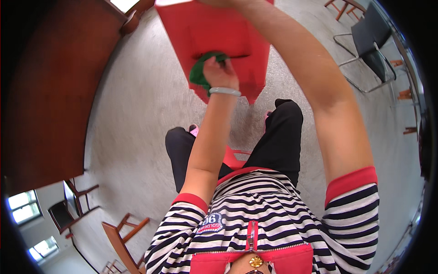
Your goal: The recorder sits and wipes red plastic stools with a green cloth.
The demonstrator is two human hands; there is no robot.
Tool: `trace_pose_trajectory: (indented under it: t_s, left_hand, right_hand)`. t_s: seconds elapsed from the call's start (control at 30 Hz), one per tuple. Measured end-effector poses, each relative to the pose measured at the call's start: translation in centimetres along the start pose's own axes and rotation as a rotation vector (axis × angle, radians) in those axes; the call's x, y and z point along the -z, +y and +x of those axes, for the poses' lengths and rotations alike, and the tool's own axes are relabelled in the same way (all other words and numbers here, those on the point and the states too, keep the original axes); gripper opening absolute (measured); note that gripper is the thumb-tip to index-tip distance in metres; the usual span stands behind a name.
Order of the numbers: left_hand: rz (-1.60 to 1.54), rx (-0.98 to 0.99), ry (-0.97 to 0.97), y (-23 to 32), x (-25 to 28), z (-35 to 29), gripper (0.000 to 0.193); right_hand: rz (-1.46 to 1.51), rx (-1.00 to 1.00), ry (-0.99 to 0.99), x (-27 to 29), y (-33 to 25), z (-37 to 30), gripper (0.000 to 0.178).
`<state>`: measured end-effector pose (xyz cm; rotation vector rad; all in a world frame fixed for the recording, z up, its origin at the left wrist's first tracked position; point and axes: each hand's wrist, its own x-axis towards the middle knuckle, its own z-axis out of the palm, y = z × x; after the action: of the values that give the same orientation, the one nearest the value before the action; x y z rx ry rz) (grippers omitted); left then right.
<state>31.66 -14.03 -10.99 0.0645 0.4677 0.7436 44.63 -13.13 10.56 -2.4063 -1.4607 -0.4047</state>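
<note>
In front of my knees stands a red, box-shaped piece (223,27) with short feet and a dark slot across its face; its full kind is hard to tell. My left hand (219,72), with a pale bangle at the wrist, is closed on a green cloth (199,73) and presses it against the red face near the slot. Motion blurs the fingers a little. My right arm reaches up over the same piece, and my right hand (221,2) is at its top, cut off by the picture's upper edge, so its fingers are hidden.
I sit on a red seat (235,160) with my feet apart on the grey floor (132,114). A large brown wooden panel (50,91) rises on the left. A black chair with metal legs (369,43) stands far right; a wooden chair (121,242) is at lower left.
</note>
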Motion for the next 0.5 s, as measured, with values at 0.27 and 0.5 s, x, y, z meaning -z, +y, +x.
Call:
trace_pose_trajectory:
  t_s: [0.27, 0.5]
  left_hand:
    - [0.138, 0.139, 0.211, -7.9, -0.3, -3.2, 0.007]
    - [0.261, 0.119, 0.093, -6.9, 2.2, -2.7, 0.007]
  right_hand:
    - [0.045, 0.016, -0.057, 1.0, 0.0, -0.7, 0.044]
    - [0.043, 0.063, 0.002, 1.4, -0.2, -0.6, 0.038]
